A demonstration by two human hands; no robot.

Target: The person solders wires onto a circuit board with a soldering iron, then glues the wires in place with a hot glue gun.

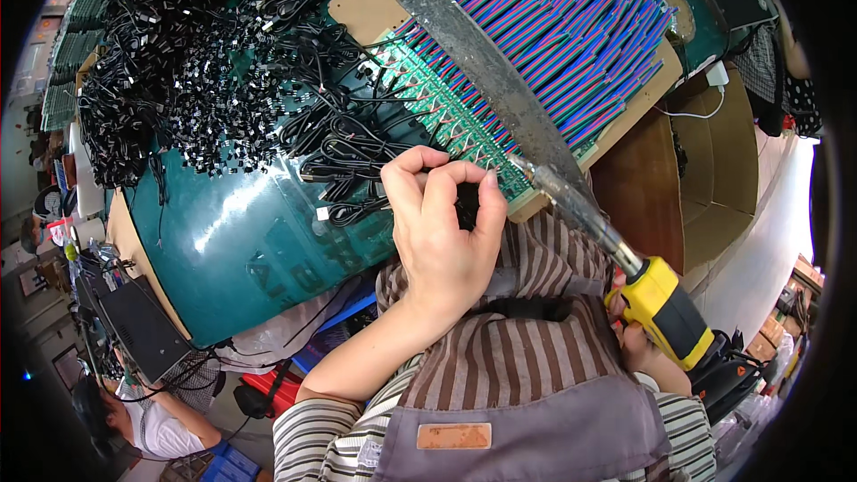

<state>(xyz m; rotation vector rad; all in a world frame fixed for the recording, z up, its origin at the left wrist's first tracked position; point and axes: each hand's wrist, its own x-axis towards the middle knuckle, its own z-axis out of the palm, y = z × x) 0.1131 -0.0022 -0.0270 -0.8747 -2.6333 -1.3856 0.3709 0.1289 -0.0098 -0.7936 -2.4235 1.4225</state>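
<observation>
My left hand [444,230] is over the near edge of a green circuit board panel [464,120], thumb and forefinger brought together in a pinch. What they hold is hidden; a dark patch shows behind the fingers. My right hand [636,345], partly covered, grips a yellow and black soldering gun [668,311]. Its metal tip points up and left, at the panel's near end beside my left fingertips. Wire ends sit along the panel in a row. Striped ribbon wires [544,27] fan out from it, with a flat metal bar [495,71] lying across them.
Black cables [339,138] with small plugs are heaped on the green mat [210,272] at the left. A brown board [665,80] lies under the panel and ribbon wires. An open cardboard box [723,161] stands at the right. Another person [152,419] sits at lower left.
</observation>
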